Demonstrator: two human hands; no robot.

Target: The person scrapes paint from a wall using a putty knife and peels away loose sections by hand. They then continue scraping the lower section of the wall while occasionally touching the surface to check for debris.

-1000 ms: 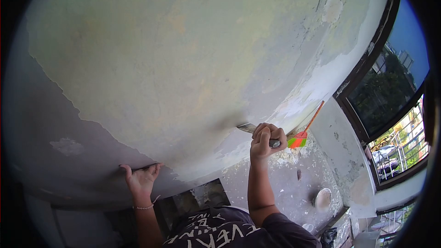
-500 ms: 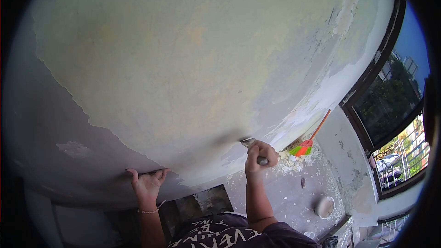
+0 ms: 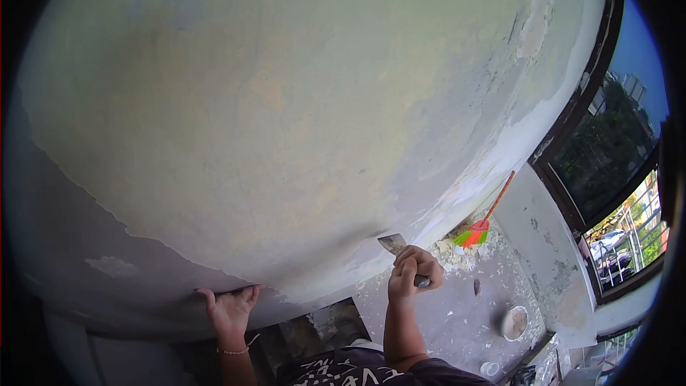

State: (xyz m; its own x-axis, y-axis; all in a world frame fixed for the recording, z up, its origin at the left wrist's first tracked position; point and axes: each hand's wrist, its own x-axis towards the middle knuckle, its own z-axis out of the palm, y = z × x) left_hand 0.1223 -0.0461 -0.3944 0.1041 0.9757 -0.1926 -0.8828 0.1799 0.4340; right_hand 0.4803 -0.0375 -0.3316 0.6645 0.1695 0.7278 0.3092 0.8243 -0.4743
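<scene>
My right hand (image 3: 416,273) is wrapped round the handle of a scraper (image 3: 391,244), whose flat blade points up and left at the lower part of the wall (image 3: 286,136). Whether the blade edge touches the surface is hard to tell. To the left, my left hand (image 3: 230,309) rests against the wall low down, palm up with its fingers spread and nothing in it. The wall has a pale yellow-green area with a ragged edge, grey patches and a white peeled strip on the right.
A broom with red and green bristles (image 3: 473,234) leans in the corner. On the debris-strewn floor (image 3: 446,314) stands a round bucket (image 3: 514,323), with a small clear container (image 3: 489,369) nearby. A dark-framed window (image 3: 564,200) is at the right.
The view has shifted a little. My right hand and the scraper have moved slightly down and right, and more of the blade shows. My left hand stays against the wall.
</scene>
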